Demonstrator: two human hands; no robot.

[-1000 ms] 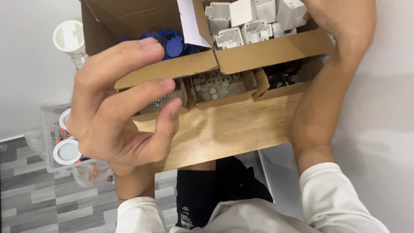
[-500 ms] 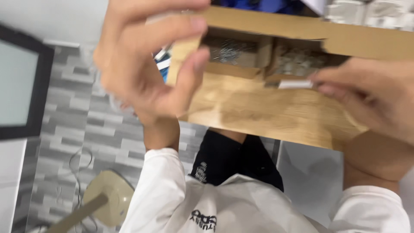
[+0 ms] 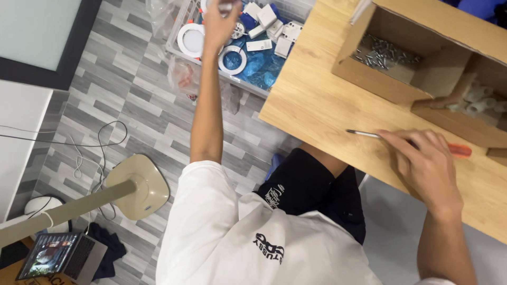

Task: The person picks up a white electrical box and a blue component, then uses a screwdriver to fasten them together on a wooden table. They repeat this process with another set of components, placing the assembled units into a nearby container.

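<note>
Fingers of the right hand (image 3: 425,161) curl over a slim, orange-handled metal screwdriver (image 3: 369,135) lying flat on the wooden table (image 3: 317,105), right of centre: light, stiff, best gripped at its handle. Left hand (image 3: 221,21), top centre, pinches something small and unclear.

Setting: small indoor workshop or assembly room, likely home-based.
Work surface: light wooden table (image 3: 327,105) carrying a cardboard box (image 3: 422,58) split into compartments, 1 holding loose metal screws (image 3: 383,53).
Parts stock: wire basket (image 3: 248,53) on the floor with white plastic fittings (image 3: 266,16) and round white rings (image 3: 231,59).
Tool: screwdriver (image 3: 369,134) lying on the table.
Floor: grey tile (image 3: 121,89) in a staggered pattern, loose cables (image 3: 100,142) across it.
Other equipment: beige fan stand (image 3: 138,184) and an open laptop (image 3: 60,256).
</note>
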